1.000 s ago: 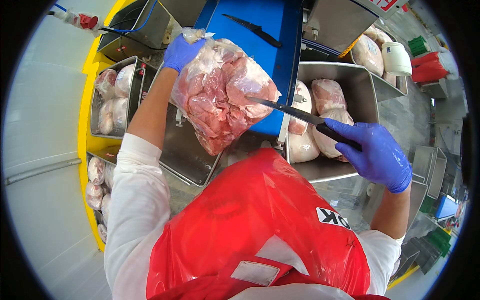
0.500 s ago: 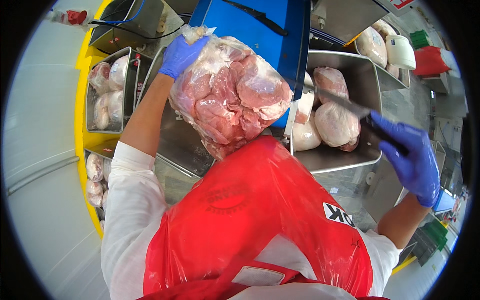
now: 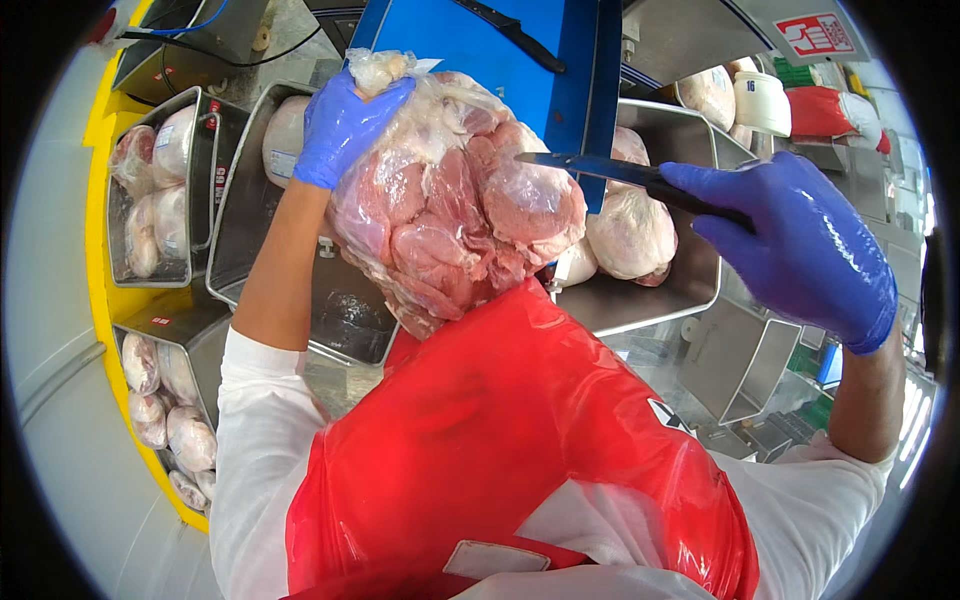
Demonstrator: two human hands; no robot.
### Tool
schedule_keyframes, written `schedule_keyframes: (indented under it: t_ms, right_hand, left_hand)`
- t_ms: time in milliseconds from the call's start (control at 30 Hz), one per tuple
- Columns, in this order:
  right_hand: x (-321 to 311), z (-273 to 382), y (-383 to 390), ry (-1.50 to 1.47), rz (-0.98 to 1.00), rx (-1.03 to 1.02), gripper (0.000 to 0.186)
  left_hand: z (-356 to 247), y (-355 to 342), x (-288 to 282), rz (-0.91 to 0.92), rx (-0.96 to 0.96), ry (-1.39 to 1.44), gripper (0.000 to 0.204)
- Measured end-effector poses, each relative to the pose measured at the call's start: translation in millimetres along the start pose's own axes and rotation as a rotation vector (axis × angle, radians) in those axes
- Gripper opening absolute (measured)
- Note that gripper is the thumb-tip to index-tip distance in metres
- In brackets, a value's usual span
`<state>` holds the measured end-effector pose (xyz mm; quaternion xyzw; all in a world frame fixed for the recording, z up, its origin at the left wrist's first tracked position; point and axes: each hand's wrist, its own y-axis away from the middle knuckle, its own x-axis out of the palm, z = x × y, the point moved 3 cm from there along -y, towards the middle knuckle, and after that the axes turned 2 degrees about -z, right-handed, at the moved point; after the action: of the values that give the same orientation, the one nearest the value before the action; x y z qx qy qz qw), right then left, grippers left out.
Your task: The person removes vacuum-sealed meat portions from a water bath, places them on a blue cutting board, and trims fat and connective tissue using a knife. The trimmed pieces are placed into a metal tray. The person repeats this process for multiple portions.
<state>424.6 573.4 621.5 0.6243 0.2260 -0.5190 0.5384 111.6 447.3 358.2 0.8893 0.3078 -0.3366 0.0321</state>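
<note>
A large bag of raw pink meat (image 3: 440,210) in clear plastic is in front of my chest, at the near end of the blue board (image 3: 430,35). My gloved left hand (image 3: 350,130) is closed around the bag's gathered top (image 3: 382,68). My gloved right hand (image 3: 800,240) grips a knife (image 3: 610,170) by its black handle. The blade points left, its tip over the upper right part of the meat; whether it touches I cannot tell. Another black-handled knife (image 3: 515,38) lies farther up the board.
To the right, a steel bin (image 3: 690,290) holds bagged meat (image 3: 632,235). Another steel bin (image 3: 225,250) stands at left under my arm, with a wrapped piece inside. Several bins of bagged meat line the yellow edge (image 3: 97,200). A white container (image 3: 762,105) stands back right.
My right hand has swung the knife up and left, bringing the blade over the meat. My left hand keeps its hold on the bag. The view has shifted somewhat.
</note>
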Motion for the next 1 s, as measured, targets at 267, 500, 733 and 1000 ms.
schedule_keyframes:
  t_ms: [267,500,733,1000]
  right_hand:
    - [150,-9,24,-0.185,-0.299,0.142,0.051]
    - [239,-28,40,-0.215,-0.551,0.182,0.055]
    - [312,-25,48,-0.340,-0.735,0.194,0.057]
    - [275,-47,73,-0.385,-0.604,0.208,0.053]
  left_hand:
    - [5,4,0,-0.064,-0.021,0.022,0.045]
    - [-4,-18,7,-0.023,-0.002,-0.001,0.046]
    - [-4,-15,2,-0.026,-0.100,-0.069,0.045]
    - [6,-21,10,0.005,-0.118,-0.059,0.048]
